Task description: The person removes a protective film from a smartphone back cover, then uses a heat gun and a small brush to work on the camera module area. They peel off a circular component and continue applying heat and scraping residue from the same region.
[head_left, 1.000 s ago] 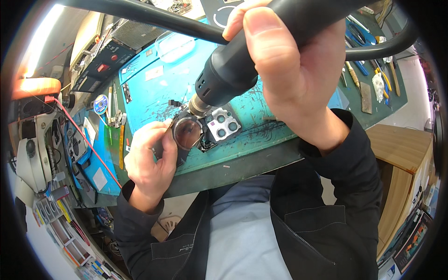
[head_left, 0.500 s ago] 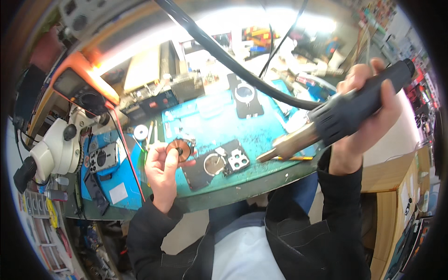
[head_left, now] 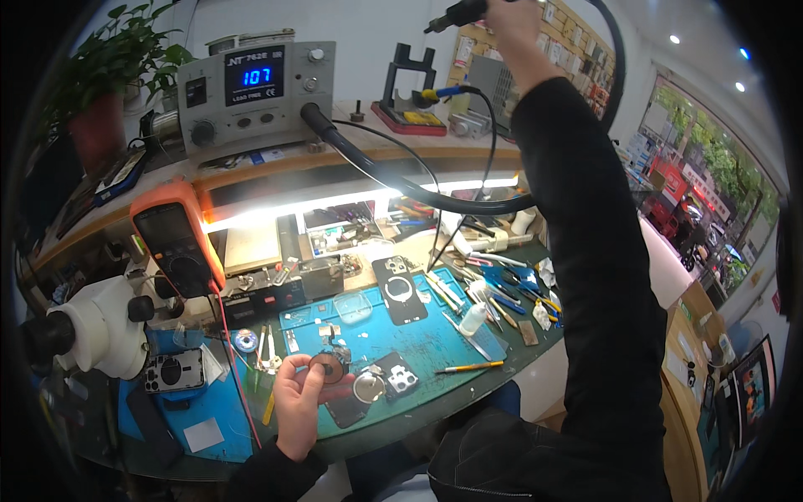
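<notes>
Between thumb and fingers, my left hand (head_left: 294,410) grips a round copper-coloured wireless charging coil (head_left: 329,368) with a dark centre. It is held above the work mat (head_left: 422,393), near the front edge of the bench. Just right of it lies a dark phone back panel (head_left: 345,413) with a round ring, and beside that a pale camera frame piece (head_left: 401,380). My right arm stretches far up and forward. At the top edge of the view, my right hand (head_left: 516,29) is closed round the black handle of a hot air gun (head_left: 458,15), its nozzle pointing left.
On the shelf stand a hot air station (head_left: 272,105) with a blue display and a black stand on a red base (head_left: 408,117). The thick black hose (head_left: 393,182) loops across to the right. An orange multimeter (head_left: 177,238) and a white microscope (head_left: 100,330) are at left; tools crowd the right.
My right hand has lifted the hot air gun from above the bench's right side up and forward past the shelf. The view has tilted up. The coil stays in my left hand.
</notes>
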The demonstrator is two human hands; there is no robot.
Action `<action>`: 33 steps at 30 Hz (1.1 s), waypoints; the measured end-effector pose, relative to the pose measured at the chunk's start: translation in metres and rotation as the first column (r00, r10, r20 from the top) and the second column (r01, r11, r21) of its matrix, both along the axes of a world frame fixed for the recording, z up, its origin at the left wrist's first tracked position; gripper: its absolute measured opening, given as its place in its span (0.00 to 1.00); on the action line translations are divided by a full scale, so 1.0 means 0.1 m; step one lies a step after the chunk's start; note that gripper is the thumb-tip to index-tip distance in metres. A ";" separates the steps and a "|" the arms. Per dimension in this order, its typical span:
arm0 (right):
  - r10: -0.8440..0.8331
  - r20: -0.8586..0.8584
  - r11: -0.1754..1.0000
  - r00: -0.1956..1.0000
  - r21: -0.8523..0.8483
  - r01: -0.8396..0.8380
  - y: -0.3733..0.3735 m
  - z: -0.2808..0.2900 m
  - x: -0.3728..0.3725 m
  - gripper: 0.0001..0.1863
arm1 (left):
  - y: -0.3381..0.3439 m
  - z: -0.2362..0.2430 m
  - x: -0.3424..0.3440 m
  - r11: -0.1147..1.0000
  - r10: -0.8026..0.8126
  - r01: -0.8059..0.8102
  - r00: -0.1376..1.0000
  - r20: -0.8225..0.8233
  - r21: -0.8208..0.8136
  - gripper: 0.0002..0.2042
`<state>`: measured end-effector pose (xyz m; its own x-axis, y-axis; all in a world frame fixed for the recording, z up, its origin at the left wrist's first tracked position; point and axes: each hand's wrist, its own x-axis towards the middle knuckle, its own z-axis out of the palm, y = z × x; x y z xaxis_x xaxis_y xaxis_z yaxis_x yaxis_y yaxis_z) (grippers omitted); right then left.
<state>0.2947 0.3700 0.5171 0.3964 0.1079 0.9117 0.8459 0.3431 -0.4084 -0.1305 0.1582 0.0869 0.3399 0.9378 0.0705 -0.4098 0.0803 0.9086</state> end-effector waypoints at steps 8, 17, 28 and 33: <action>-0.120 0.310 0.691 0.943 -0.656 0.304 1.03 0.28 -0.29 0.22 | 0.07 0.09 -0.02 0.993 0.018 -0.014 0.999 0.034 -0.116 0.07; 0.320 0.232 0.683 0.918 -0.729 -0.054 0.86 -0.20 0.30 0.17 | 0.14 -0.02 -0.05 0.992 0.102 -0.099 0.994 0.030 -0.080 0.12; 0.347 0.733 0.646 0.585 -0.639 0.417 -1.54 -0.70 -1.04 0.15 | 0.43 -0.28 -0.12 0.971 0.210 -0.221 0.970 0.121 0.092 0.10; 0.514 0.747 0.603 0.422 -0.665 0.442 -2.18 -1.11 -1.66 0.14 | 0.29 0.26 0.02 0.949 0.313 -0.313 0.950 -0.020 -0.044 0.10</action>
<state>0.1285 0.1520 0.4064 -0.5070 0.8252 0.2488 0.8317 0.3927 0.3926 -0.1285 0.1875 0.1133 0.0295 0.9993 0.0225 -0.4092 -0.0084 0.9124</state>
